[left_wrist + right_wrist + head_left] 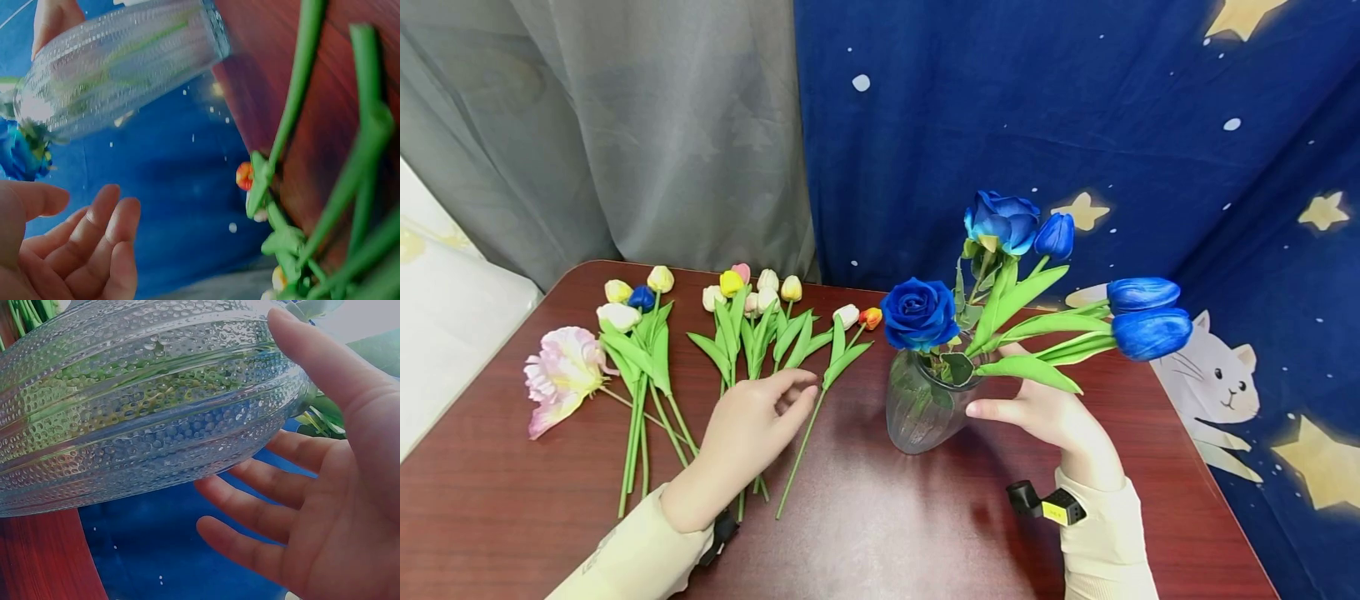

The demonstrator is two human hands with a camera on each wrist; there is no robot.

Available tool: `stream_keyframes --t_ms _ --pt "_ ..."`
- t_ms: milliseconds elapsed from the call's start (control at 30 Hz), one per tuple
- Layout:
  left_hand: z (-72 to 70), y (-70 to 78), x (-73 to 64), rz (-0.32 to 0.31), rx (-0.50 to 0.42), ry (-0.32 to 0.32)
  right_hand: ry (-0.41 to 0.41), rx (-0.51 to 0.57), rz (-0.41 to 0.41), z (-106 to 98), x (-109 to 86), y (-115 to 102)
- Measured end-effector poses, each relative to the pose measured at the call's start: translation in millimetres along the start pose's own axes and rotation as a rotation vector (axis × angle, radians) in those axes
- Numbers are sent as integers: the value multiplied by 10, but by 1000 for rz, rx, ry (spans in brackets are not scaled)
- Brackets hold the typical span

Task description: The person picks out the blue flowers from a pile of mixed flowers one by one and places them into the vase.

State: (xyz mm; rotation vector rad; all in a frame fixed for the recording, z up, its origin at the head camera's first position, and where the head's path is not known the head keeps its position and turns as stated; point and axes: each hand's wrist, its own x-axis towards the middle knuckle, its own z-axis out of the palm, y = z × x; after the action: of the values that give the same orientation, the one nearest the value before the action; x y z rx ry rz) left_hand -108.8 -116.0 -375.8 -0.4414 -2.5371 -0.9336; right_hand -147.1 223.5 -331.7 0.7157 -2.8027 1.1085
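A ribbed clear glass vase [917, 417] stands on the table, holding blue roses [919, 313] and several blue tulips [1150, 333]. My right hand [1060, 417] holds the vase at its right side; in the right wrist view the thumb [331, 359] lies near the neck and the fingers [250, 500] reach along the other side. My left hand [756, 425] hovers over the flower stems with fingers loosely bent and nothing in them. Nearest it lies an orange tulip [870, 317] on a long green stem.
White and yellow tulips [767, 300] lie left of the vase, partly behind my left arm. Farther left are another tulip bunch [640, 350] and a large pink flower [567, 375]. Grey [685, 125] and blue star-patterned curtains [962, 100] hang behind the table [880, 533].
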Motion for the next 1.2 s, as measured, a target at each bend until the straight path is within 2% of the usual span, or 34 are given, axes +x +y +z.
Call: stream_keyframes --t_ms 167,333,467,533,667,867,1200 --pt "-128 -70 -35 -31 115 61 3 -21 13 -1 -6 -2" --pt "-243 -195 -73 -60 243 108 8 -11 -10 6 -2 -13" --pt "-325 -358 -103 -116 311 138 3 -6 -6 7 -4 -20" --pt "-363 -453 -120 -165 341 141 0 -19 4 3 -10 -24" --pt "-443 -625 -153 -279 400 110 -1 -29 3 -1 -13 -23" --pt "-540 -805 -181 -424 429 12 -1 -20 -4 6 -15 -13" --pt "-636 -945 -195 -564 447 -128 -1 -27 10 10 -11 20"
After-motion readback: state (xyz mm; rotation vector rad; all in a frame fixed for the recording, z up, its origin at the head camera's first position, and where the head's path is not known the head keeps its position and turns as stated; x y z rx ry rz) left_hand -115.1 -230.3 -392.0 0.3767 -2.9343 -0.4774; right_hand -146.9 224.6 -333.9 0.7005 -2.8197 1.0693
